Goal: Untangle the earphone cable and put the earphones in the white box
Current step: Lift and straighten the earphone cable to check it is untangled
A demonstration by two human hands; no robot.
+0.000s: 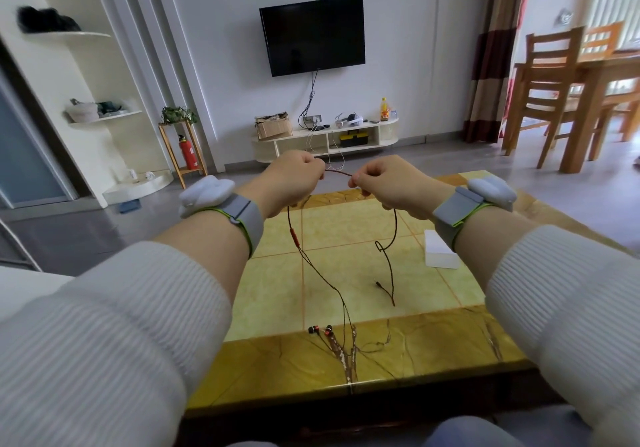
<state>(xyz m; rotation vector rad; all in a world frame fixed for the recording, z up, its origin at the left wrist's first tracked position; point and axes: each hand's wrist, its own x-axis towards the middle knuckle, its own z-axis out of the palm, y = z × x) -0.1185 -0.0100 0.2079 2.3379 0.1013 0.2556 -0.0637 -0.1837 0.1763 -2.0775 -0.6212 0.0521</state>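
Both hands are raised above the yellow tiled table (277, 266). My left hand (294, 178) and my right hand (388, 182) each pinch the dark reddish earphone cable (337, 174), a short stretch taut between them. From my left hand the cable drops past an inline remote (296, 235) down to two earbuds (320, 329) lying near the table's front edge. From my right hand it loops down to the plug (379, 284) on the table. The white box (439, 249) sits on the table at the right, partly hidden by my right wrist.
A television hangs on the far wall above a low white cabinet (325, 138). Wooden chairs (550, 93) and a dining table stand at the right. A plant stand with a red fire extinguisher (188, 154) is at the left.
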